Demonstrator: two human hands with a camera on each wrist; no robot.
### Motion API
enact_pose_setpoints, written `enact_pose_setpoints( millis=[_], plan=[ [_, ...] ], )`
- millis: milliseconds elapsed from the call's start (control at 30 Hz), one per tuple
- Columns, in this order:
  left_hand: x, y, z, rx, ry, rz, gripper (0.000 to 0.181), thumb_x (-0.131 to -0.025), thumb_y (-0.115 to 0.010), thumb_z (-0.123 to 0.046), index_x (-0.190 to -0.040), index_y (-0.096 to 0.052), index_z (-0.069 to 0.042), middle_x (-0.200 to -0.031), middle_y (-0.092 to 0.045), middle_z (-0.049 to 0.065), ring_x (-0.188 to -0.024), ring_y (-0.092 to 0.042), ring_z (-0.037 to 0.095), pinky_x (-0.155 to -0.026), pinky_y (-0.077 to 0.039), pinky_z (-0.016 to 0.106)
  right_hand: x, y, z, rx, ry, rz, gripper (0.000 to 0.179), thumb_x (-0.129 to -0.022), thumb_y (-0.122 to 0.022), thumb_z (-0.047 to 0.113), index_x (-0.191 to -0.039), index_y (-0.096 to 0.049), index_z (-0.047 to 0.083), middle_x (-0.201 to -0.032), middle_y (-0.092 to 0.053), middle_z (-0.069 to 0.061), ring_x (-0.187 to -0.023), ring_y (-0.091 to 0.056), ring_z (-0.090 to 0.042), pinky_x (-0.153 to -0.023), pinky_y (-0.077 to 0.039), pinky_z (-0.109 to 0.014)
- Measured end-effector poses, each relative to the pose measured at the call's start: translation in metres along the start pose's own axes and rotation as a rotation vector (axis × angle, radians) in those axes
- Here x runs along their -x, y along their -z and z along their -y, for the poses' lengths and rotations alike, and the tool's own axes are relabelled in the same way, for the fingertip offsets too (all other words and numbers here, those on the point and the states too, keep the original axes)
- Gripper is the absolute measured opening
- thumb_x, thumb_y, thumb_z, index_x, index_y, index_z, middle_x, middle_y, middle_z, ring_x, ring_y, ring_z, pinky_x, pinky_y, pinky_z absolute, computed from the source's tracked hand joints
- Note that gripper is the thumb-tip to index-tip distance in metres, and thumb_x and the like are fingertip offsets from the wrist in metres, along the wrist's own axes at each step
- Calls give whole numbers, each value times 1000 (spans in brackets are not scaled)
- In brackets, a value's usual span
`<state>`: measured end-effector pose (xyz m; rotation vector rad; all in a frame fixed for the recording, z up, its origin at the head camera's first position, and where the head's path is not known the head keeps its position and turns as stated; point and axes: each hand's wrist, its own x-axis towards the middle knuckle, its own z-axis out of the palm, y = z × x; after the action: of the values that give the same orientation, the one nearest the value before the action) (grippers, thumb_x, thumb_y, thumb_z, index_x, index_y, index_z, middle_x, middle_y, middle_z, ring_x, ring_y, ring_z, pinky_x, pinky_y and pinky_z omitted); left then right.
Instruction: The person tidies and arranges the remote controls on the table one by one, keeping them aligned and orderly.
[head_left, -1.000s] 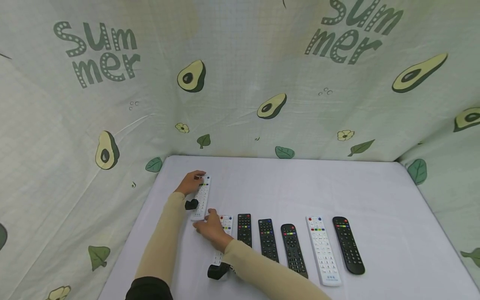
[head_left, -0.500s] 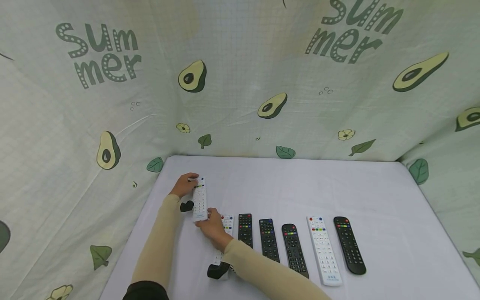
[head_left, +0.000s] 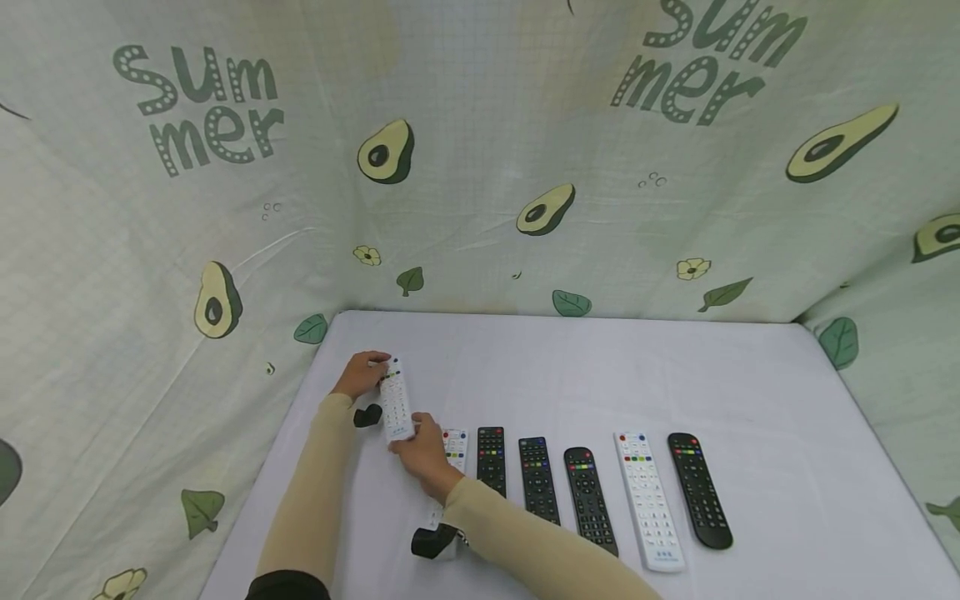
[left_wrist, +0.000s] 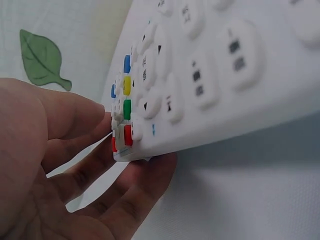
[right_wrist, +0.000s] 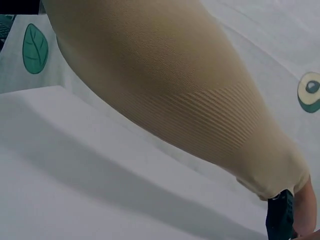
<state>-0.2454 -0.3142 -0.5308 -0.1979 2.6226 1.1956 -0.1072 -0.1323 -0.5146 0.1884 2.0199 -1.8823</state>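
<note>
A white remote control (head_left: 396,404) with coloured buttons is held at the table's left side between both hands. My left hand (head_left: 362,373) grips its far end; in the left wrist view the thumb (left_wrist: 75,112) lies at the button side and fingers curl under that end. The white keypad (left_wrist: 220,85) fills much of that view, tilted over the cloth. At the near end, my right hand (head_left: 426,454) pinches the remote's edge. Only a beige sleeve (right_wrist: 165,75), a black wrist band (right_wrist: 280,215) and a sliver of hand show in the right wrist view.
Beneath the right hand lies another white remote (head_left: 454,446), partly covered. To its right are black remotes (head_left: 491,458), (head_left: 537,479), (head_left: 590,500), a long white remote (head_left: 649,504) and a black remote (head_left: 700,492) on the white tablecloth (head_left: 795,433). A printed curtain (head_left: 465,100) hangs behind.
The far end of the white remote has swung left with my left hand, and the remote now leans the other way. The right hand has barely moved. The other remotes stay put.
</note>
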Motion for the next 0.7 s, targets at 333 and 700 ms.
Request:
enact_pose_setpoints(
  millis=[333,700],
  plan=[
    [13,6,-6,49,-20,-22,42,-109,-49,-13,-144,-56,9,-148,-53,31,-120,-59,36,-101,-53,45,0,6,5,11,33,-75,47,-95,-73,5,-140,-57,0,-110,-61,-9,-91,-60,-17,-74,-53,-28],
    [15,7,-7,136,-32,-47,38,-109,-50,-9,-141,-57,11,-143,-54,30,-113,-63,33,-90,-60,35,0,19,2,18,73,-111,38,-95,-73,3,-132,-63,1,-106,-64,-8,-92,-64,-16,-73,-56,-25]
  ],
)
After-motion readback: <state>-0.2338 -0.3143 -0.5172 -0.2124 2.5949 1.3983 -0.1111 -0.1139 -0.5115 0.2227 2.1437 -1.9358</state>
